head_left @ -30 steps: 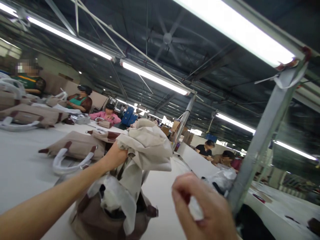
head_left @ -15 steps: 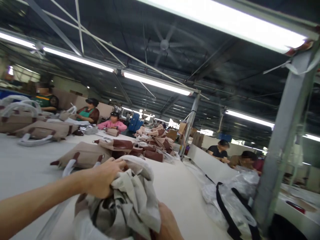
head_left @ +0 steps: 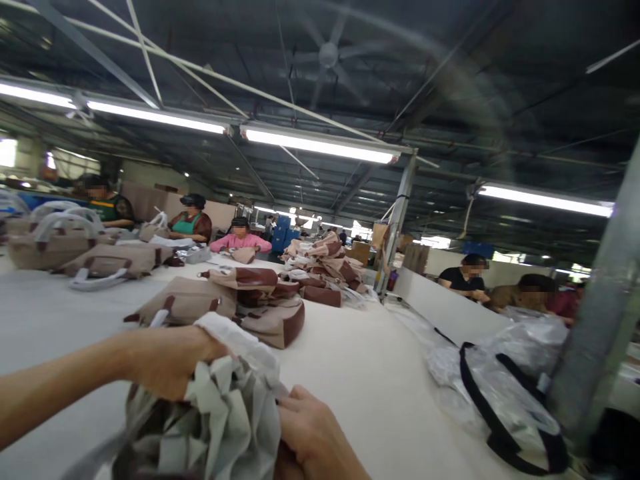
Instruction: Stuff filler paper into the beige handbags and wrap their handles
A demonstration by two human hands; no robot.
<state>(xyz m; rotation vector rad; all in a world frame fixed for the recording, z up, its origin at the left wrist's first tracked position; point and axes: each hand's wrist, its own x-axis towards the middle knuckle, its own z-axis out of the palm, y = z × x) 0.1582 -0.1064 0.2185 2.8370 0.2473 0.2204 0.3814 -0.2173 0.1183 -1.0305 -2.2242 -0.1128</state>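
Crumpled, matte grey lining point(head_left: 225, 417) fills the upward-opening bag point(head_left: 135, 405); long axis unclear. Right hand point(head_left: 314, 430) pinches right rim; left hand point(head_left: 163, 360): grip obscured.

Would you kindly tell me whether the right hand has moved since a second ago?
Yes, the right hand has moved left, away from the grey pillar and to the pale cloth.

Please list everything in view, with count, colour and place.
Cloth: one bunch, pale grey, between the hands
Bags: several, taupe and brown, table's left and middle
Pile: uncountable pieces, beige and brown, farther back
Table: one, white, beneath
Plastic: amount unclear, clear, right
Strap: count unclear, black, over plastic
Posts: two, grey, right
Lights: several, white, overhead
Co-workers: at least five, varied clothing, beyond table
Left hand: one, bare, in cloth
Right hand: one, bare, cloth's right edge
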